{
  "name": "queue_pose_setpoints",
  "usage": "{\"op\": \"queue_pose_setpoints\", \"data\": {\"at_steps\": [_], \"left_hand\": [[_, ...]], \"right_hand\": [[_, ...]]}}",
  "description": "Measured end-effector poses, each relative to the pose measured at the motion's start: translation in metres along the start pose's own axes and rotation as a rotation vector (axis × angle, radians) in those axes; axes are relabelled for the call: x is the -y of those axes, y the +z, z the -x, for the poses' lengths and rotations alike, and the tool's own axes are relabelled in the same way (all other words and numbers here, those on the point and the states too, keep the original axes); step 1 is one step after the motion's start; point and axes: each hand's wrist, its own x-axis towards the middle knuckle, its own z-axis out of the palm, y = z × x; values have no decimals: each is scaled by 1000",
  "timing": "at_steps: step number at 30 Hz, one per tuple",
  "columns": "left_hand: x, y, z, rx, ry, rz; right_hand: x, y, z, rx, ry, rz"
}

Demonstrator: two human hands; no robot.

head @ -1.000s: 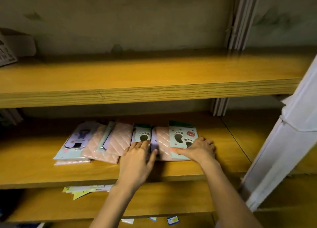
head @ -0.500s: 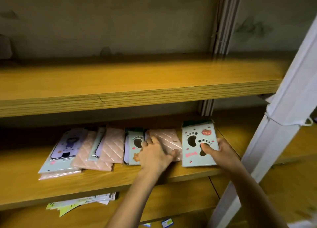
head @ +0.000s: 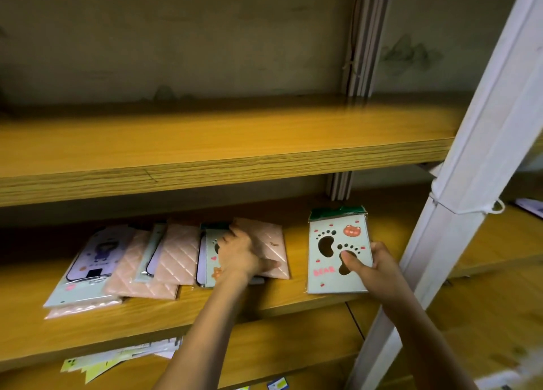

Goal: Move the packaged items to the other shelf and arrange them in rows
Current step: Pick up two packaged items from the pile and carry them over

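One corner grip, right hand (head: 374, 270) clamped on the bear-print package (head: 330, 237) at the shelf (head: 282, 300) lip, risks a drop; the flat left hand (head: 239, 256) may skew the pile (head: 176, 254).

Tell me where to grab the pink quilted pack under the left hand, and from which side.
Pinch the pink quilted pack at its right long edge, coming from the right. It lies flat, its left side crowded by the left hand and the green paw pack; the right edge is free, with bare shelf between it and the bear pack the right hand holds.
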Motion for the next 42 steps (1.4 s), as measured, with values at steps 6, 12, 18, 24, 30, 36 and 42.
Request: {"op": "queue_pose_setpoints", "data": {"at_steps": [6, 12, 18, 24, 30, 36, 42], "left_hand": [[19, -11, -5, -52, 9, 75], [36, -33, 30, -172, 180, 519], [54, -32, 95, 101, 193, 1177], [48, -23, 127, 244, 119, 1293], [4, -18, 155, 313, 126, 1327], [-59, -3, 193, 298, 168, 1312], [-133, 24, 235, 238, 191, 1283]], "right_hand": [[6, 4, 15, 7, -5, -28], [10, 8, 39, -4, 8, -71], [6, 2, 76, -1, 52, -145], [-1, -29, 125, 15, 94, -340], [-13, -85, 154, -27, 106, -343], [-32, -155, 168, -65, 103, -329], [-61, -239, 172, -84, 91, -325]]}}
